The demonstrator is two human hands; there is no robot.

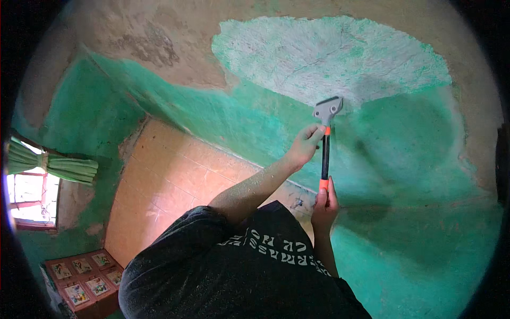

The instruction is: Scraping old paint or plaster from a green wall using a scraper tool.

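Note:
A long-handled scraper (325,155) with a grey metal head, black shaft and orange bands is held upright against the wall. My left hand (307,145) grips it just below the head, thumb along the upper orange band. Lower down, my right hand (324,201) holds the orange handle end. The scraper's head (329,107) is at the lower edge of a pale stripped patch (318,56) on the wall; whether the blade touches is hard to tell. Around and below this patch spreads green paint (402,131). Fine flecks cover my left forearm (255,191).
Bare brownish plaster (179,28) borders the patch above. Tiled floor (179,167) runs along the wall's foot to the left. A window (34,195) with a tied green curtain (71,167) is at far left, above a reddish cabinet (85,275) bearing picture panels.

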